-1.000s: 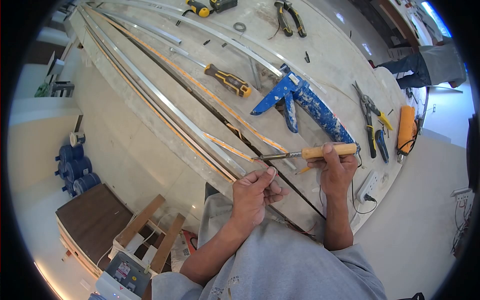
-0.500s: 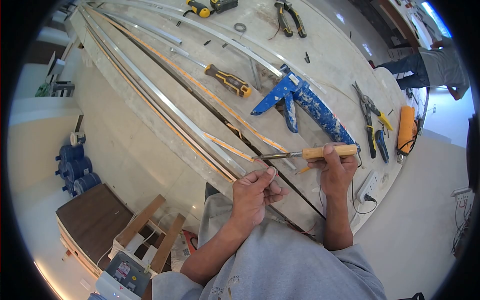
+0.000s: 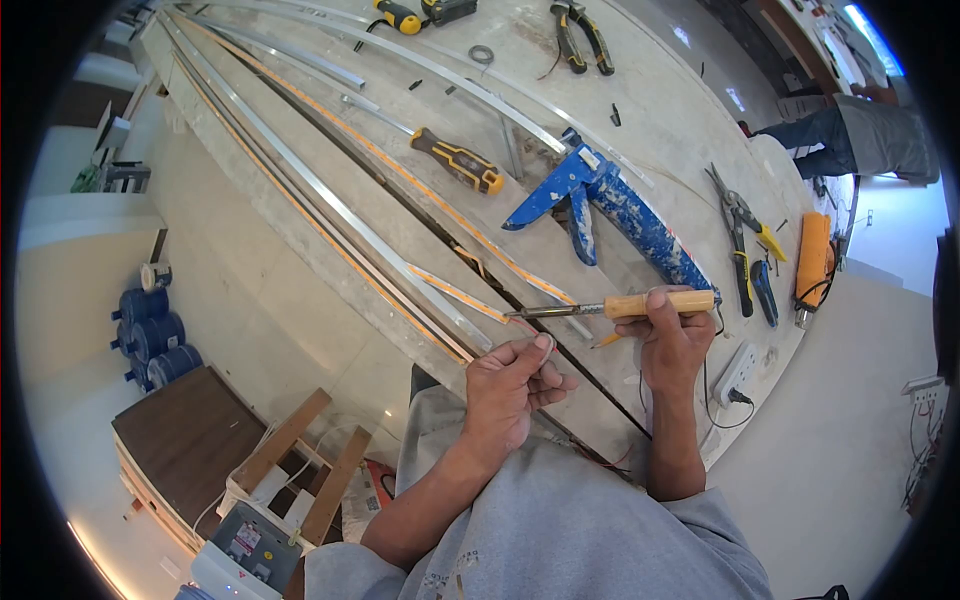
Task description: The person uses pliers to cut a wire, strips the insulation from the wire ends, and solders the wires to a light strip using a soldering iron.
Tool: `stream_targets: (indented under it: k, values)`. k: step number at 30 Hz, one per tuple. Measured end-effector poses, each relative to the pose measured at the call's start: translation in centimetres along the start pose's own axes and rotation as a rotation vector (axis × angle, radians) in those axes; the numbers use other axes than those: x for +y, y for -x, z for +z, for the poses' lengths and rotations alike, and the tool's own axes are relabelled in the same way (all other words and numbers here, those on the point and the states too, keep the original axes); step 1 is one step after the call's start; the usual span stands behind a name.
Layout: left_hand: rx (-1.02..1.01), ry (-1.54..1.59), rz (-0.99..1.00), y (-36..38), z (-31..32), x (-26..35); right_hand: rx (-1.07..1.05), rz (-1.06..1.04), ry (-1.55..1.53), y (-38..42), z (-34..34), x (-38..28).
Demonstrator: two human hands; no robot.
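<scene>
My right hand (image 3: 672, 345) is closed around the wooden handle of a soldering iron (image 3: 640, 304). Its metal tip points left and meets, or nearly meets, the end of an orange-and-white LED strip (image 3: 460, 292). Between the thumb and fingers of my left hand (image 3: 510, 390) is a thin red wire (image 3: 527, 326), which runs up toward that same strip end. The fingertips partly cover the wire. An aluminium channel (image 3: 300, 170) lies alongside the strip. Just under my right hand's side of the iron, a pencil-like yellow stick (image 3: 606, 341) rests on the table.
On the worktable (image 3: 640, 110) lie a blue caulking gun (image 3: 630, 215), a screwdriver (image 3: 456, 162), pliers (image 3: 580, 38), snips (image 3: 738, 235), an orange heat gun (image 3: 814, 258) and a power strip (image 3: 738, 372). A dark gap splits the tabletop. Another person (image 3: 870, 135) stands far right.
My hands, the soldering iron and the wire look unmoved. At the far right, the other person has bent or shifted slightly.
</scene>
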State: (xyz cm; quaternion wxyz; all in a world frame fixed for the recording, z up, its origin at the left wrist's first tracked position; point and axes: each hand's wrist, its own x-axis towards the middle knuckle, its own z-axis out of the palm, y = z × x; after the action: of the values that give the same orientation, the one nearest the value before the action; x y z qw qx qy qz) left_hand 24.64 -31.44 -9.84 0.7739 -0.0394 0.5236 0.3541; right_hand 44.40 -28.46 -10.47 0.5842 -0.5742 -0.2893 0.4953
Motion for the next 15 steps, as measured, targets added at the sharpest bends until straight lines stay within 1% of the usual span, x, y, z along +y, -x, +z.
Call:
stream_targets:
  k: [15]
  values:
    - [0.006, -0.003, -0.003, 0.03, 0.1, 0.05, 0.009, -0.016, -0.002, 0.51, 0.09, -0.61]
